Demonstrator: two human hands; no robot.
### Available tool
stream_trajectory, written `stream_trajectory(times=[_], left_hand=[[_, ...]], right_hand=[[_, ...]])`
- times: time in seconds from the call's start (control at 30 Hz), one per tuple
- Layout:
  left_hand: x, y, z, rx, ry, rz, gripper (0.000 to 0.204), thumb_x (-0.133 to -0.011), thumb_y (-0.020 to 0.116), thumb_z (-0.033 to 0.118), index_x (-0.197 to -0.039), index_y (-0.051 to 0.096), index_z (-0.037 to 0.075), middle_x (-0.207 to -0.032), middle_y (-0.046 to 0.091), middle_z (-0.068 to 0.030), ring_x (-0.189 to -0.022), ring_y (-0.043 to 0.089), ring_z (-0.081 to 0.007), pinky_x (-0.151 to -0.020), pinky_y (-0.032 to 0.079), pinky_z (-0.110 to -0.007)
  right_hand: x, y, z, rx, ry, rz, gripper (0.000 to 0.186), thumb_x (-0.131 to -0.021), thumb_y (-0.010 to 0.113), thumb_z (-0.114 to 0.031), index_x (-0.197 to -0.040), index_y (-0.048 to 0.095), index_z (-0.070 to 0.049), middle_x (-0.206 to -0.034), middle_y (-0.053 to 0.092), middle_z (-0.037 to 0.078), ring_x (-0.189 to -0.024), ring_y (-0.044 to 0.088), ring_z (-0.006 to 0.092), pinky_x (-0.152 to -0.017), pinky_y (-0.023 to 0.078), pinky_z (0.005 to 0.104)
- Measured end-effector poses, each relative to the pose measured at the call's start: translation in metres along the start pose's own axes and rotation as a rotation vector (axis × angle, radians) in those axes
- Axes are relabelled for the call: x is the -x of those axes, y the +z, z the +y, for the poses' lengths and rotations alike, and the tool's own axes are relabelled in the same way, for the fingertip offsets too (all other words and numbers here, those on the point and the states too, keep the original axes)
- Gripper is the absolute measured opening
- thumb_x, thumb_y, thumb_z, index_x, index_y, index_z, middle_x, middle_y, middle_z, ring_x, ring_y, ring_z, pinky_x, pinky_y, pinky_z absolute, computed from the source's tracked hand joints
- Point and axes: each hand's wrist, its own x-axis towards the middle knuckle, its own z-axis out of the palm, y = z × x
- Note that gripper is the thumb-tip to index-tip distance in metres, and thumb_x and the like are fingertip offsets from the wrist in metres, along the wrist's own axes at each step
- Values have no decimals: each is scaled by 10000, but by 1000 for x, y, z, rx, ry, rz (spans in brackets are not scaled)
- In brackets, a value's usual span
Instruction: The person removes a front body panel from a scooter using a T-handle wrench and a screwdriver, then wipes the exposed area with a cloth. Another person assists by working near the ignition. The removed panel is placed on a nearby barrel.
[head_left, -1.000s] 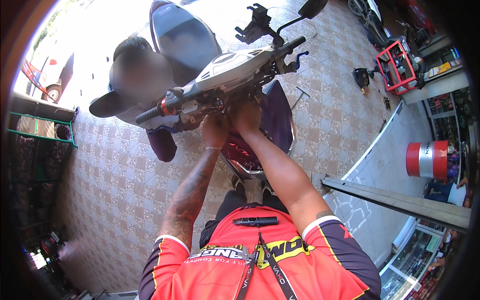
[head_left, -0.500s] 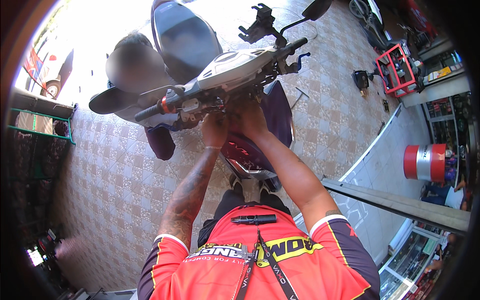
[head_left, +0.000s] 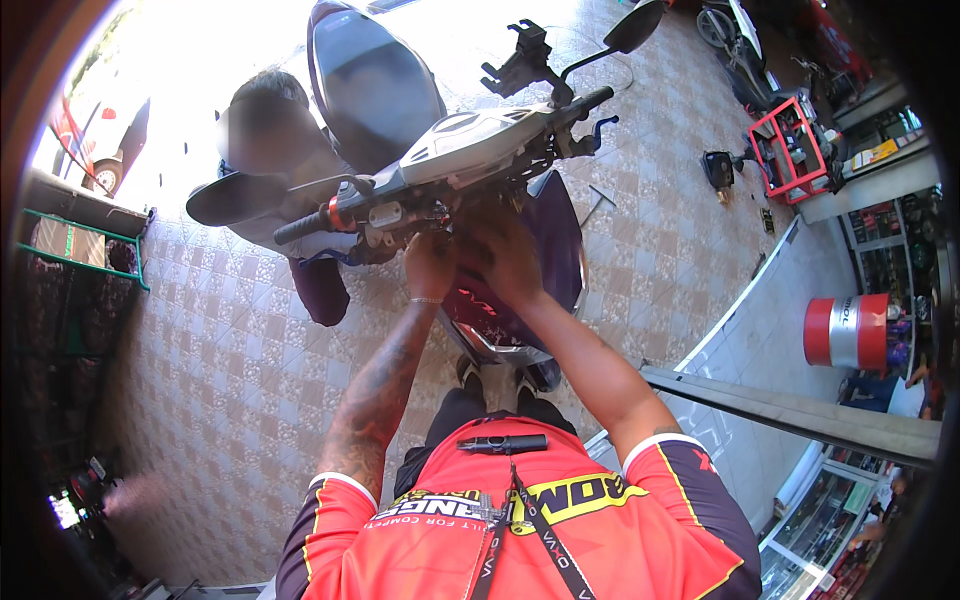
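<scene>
A scooter with a dark purple front panel (head_left: 550,260) stands before me, its front toward me. Both my hands reach into the shadowed gap under its silver handlebar cover (head_left: 465,140). My left hand (head_left: 430,266) is beside the inner end of the handlebar, close to the brake fluid reservoir (head_left: 384,215). Just to its right, my right hand (head_left: 512,258) lies over the top of the purple panel. The fingers of both hands are lost in dark shadow, so what they touch is hidden. The black grip (head_left: 298,228) and a mirror (head_left: 235,200) stick out on the left.
A person (head_left: 265,135) is close by the scooter's left side, near the seat (head_left: 370,90). A black phone holder (head_left: 520,60) and another mirror (head_left: 635,27) rise at the right. A T-handle tool (head_left: 600,203) lies on the tiled floor, with a red rack (head_left: 790,150) farther right.
My right hand has come slightly down and toward me, at the same gap. The left hand stays nearly in place. The person beside the scooter has shifted a little.
</scene>
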Motion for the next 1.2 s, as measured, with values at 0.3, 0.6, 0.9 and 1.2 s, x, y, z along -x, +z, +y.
stream_trajectory(times=[0.3,0.6,0.9,1.2], left_hand=[[2,-6,10,24,-19,25,241,-817,778,259,-869,671,49,-880,672,-165,-850,649,-384,-756,498,-492],[1,4,3,-49,81,62,241,-820,775,279,-869,701,56,-858,659,-160,-838,642,-382,-760,498,-493],[2,3,-5,23,62,35,263,-836,768,296,-857,691,46,-842,657,-167,-825,646,-383,-746,499,-500],[3,15,-14,-36,92,44,310,-845,760,332,-858,687,31,-852,670,-172,-846,647,-399,-771,497,-505]], right_hand=[[76,-1,2,272,621,-173,1119,-739,817,-541,-1595,237,-113,-1599,267,284,-1483,268,459,-1145,248,658],[74,-12,9,218,554,-137,1175,-677,847,-572,-1553,293,-19,-1549,341,310,-1476,282,449,-1156,283,595],[180,-19,6,141,798,-142,1348,-624,919,-492,-1608,100,-69,-1578,172,380,-1478,196,531,-1197,247,564],[187,-27,18,157,760,-206,1321,-674,886,-490,-1603,65,-34,-1573,140,412,-1473,196,546,-1205,252,529]])
